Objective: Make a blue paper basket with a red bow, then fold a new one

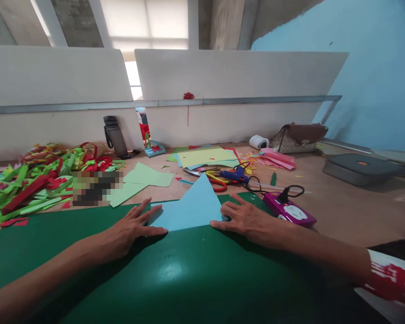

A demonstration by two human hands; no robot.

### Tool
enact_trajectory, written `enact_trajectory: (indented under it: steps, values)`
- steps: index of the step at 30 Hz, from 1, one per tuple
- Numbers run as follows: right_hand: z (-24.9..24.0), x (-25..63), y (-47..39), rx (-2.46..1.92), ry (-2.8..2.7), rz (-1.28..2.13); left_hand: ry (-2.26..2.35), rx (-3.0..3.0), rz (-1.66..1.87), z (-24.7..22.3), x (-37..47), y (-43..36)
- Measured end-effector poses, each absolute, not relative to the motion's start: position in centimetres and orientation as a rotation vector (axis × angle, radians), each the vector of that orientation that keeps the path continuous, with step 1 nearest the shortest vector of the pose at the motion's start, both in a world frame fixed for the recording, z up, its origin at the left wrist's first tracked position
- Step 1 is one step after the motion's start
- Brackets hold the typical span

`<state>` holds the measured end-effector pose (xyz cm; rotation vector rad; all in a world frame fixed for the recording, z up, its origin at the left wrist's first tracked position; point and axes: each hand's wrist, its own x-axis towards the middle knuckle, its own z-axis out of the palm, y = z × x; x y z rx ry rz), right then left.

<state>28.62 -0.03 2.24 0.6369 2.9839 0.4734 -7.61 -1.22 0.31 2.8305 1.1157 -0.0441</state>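
A light blue sheet of paper (185,211), folded with a pointed peak at its far side, lies on the green mat (189,274). My left hand (133,227) rests at the paper's left end, fingers spread and fingertips touching it. At the right end, my right hand (245,218) has its fingers curled on the paper's edge, with the thumb along the near fold. Just beyond the peak lie scissors with orange handles (218,184) and a blue glue gun (234,175). Pale green folded papers (148,175) are beyond my left hand.
Red and green paper strips (37,184) pile up at the left, near a grey bottle (116,139). A purple power strip (290,209) sits right of my right hand. Farther back are stacked coloured sheets (205,157), a handbag (299,137) and a grey lidded box (361,168).
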Motion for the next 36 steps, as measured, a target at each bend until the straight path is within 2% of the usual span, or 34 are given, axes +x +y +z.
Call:
enact_trajectory:
  steps: [4, 12, 22, 36]
  values:
    - [2.1, 29.6, -0.4, 0.693, 2.984, 0.476, 1.162, 2.846, -0.038, -1.0, -9.0, -1.0]
    - [2.0, 30.7, -1.1, 0.783, 2.970, 0.459, 1.246, 2.883, 0.233, -3.3, -11.1, -1.2]
    - [1.8, 31.4, -1.6, 0.871, 2.937, 0.472, 1.266, 2.866, 0.387, -4.2, -12.2, -1.5]
    - [-0.7, 32.9, 0.0, 0.776, 3.172, 0.632, 1.287, 2.658, 0.211, -0.1, -10.8, -3.9]
